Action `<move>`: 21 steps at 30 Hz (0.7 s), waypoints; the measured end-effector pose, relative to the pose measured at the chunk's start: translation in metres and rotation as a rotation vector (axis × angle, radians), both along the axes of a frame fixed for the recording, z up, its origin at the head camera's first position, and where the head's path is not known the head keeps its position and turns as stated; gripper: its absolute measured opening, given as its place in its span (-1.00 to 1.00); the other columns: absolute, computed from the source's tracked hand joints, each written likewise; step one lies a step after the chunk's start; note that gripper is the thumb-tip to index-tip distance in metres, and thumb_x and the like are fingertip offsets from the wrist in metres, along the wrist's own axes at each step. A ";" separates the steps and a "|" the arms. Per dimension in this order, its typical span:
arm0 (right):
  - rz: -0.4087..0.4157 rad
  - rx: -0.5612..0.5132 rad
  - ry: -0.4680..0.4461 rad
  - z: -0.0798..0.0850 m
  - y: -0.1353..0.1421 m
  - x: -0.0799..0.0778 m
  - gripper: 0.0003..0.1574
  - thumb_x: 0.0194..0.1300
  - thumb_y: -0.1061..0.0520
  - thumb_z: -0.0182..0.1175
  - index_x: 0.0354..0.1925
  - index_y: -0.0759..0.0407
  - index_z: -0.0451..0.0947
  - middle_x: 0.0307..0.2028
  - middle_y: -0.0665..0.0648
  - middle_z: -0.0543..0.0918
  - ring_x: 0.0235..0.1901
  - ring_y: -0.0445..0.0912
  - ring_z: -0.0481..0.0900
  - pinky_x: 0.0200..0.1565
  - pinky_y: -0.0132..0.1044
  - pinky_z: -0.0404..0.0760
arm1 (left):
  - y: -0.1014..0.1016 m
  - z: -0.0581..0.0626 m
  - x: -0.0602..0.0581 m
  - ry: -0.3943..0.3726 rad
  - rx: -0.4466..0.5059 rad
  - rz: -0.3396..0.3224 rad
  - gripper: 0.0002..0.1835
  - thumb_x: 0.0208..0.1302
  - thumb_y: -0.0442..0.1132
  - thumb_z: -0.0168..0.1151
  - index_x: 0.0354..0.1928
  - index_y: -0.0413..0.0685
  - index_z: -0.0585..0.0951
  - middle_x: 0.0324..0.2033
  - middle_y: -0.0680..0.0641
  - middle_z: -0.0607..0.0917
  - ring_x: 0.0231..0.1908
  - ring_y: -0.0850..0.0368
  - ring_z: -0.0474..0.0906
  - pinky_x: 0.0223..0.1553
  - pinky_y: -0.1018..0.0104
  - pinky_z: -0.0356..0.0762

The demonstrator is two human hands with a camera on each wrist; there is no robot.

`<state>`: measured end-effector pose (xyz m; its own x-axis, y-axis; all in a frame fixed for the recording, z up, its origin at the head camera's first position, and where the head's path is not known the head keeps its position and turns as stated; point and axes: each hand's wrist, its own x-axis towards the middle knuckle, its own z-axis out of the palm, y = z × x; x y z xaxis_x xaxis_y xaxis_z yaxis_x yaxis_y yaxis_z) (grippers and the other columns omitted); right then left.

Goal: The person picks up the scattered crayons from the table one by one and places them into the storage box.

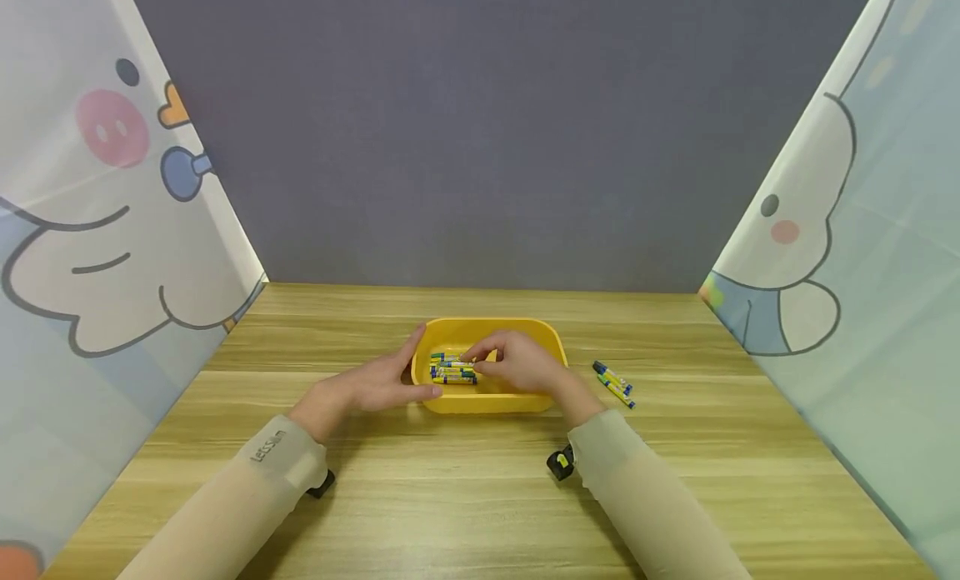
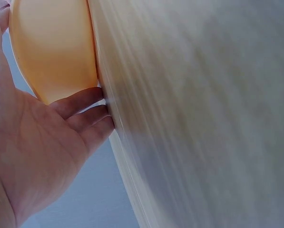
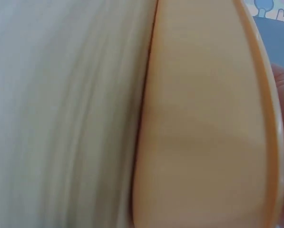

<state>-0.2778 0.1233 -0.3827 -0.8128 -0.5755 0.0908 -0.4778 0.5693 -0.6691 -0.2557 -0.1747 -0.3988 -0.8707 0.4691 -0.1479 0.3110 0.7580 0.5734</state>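
Observation:
A yellow plastic bin (image 1: pixel 495 403) stands on the table, with several crayons (image 1: pixel 454 380) in yellow wrappers lying side by side in its left part. My left hand (image 1: pixel 386 382) holds the bin's left end, thumb over the near rim and forefinger at the far rim. In the left wrist view, the other fingers (image 2: pixel 87 116) rest against the outer wall low down by the table. Reaching in over the right side, my right hand (image 1: pixel 517 363) pinches the right end of a crayon among the others. The bin's wall hides most of this hand in the right wrist view.
Two more crayons (image 1: pixel 615 388), one dark-tipped and one green-tipped, lie on the wooden table (image 1: pixel 450 497) right of the bin. A grey panel (image 1: pixel 480 147) rises behind the table, and cartoon-printed curtains (image 1: pixel 795 313) hang at both sides.

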 end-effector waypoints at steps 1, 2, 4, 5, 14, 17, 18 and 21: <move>0.002 -0.002 -0.003 -0.001 -0.003 0.000 -0.72 0.53 0.13 0.35 0.11 -0.04 0.87 -0.04 -0.07 0.86 -0.47 -0.19 0.40 -0.31 -0.34 0.48 | 0.000 0.000 0.000 0.004 0.002 -0.001 0.38 0.35 0.56 0.27 0.80 0.22 -0.41 0.69 -0.32 0.26 0.52 -0.23 0.45 0.56 -0.28 0.35; 0.003 -0.008 -0.009 -0.003 -0.005 0.000 -0.72 0.53 0.14 0.35 0.11 -0.02 0.86 -0.03 -0.05 0.86 -0.47 -0.18 0.40 -0.31 -0.34 0.47 | -0.001 0.000 0.000 0.007 0.006 -0.002 0.38 0.35 0.56 0.28 0.80 0.20 -0.40 0.68 -0.32 0.27 0.51 -0.23 0.46 0.55 -0.27 0.36; 0.009 -0.021 -0.026 -0.006 -0.009 -0.001 -0.72 0.53 0.15 0.35 0.11 0.00 0.87 0.01 -0.03 0.87 -0.44 -0.18 0.43 -0.29 -0.34 0.48 | -0.001 0.001 0.001 0.012 0.006 -0.002 0.39 0.35 0.55 0.29 0.81 0.17 -0.38 0.67 -0.33 0.28 0.51 -0.23 0.46 0.55 -0.27 0.36; 0.014 -0.024 -0.037 -0.008 -0.010 -0.002 -0.72 0.53 0.16 0.35 0.11 0.00 0.87 0.03 -0.02 0.87 -0.43 -0.18 0.44 -0.29 -0.35 0.49 | -0.001 0.001 0.001 0.013 0.003 -0.001 0.39 0.35 0.55 0.29 0.81 0.16 -0.37 0.67 -0.33 0.28 0.51 -0.24 0.46 0.55 -0.27 0.36; 0.055 0.016 -0.084 -0.017 -0.013 -0.006 -0.78 0.54 0.16 0.36 0.01 -0.03 0.89 -0.01 -0.01 0.85 -0.39 -0.19 0.50 -0.18 -0.31 0.56 | -0.001 0.000 -0.001 0.010 0.001 0.004 0.38 0.35 0.56 0.28 0.81 0.19 -0.38 0.67 -0.33 0.29 0.51 -0.23 0.47 0.54 -0.26 0.37; 0.052 0.036 -0.099 -0.018 -0.014 -0.006 -0.79 0.53 0.17 0.37 -0.01 -0.01 0.90 -0.01 -0.02 0.85 -0.32 -0.17 0.54 -0.13 -0.28 0.59 | -0.002 -0.001 -0.001 0.004 0.012 -0.003 0.37 0.36 0.55 0.28 0.80 0.25 -0.41 0.64 -0.33 0.34 0.47 -0.23 0.50 0.51 -0.28 0.40; 0.049 0.042 -0.102 -0.018 -0.015 -0.005 -0.80 0.52 0.18 0.38 -0.02 0.00 0.90 0.00 -0.02 0.85 -0.28 -0.17 0.55 -0.09 -0.28 0.60 | -0.002 -0.002 -0.001 0.002 0.016 -0.005 0.37 0.36 0.55 0.28 0.80 0.26 -0.41 0.63 -0.34 0.36 0.45 -0.22 0.52 0.51 -0.28 0.41; 0.043 0.055 -0.107 -0.018 -0.015 -0.005 -0.79 0.51 0.18 0.39 -0.02 -0.02 0.90 0.01 -0.02 0.83 -0.18 -0.17 0.59 -0.03 -0.26 0.62 | -0.002 -0.003 -0.001 -0.001 0.020 -0.009 0.36 0.37 0.54 0.28 0.80 0.26 -0.42 0.62 -0.34 0.38 0.44 -0.21 0.53 0.49 -0.28 0.43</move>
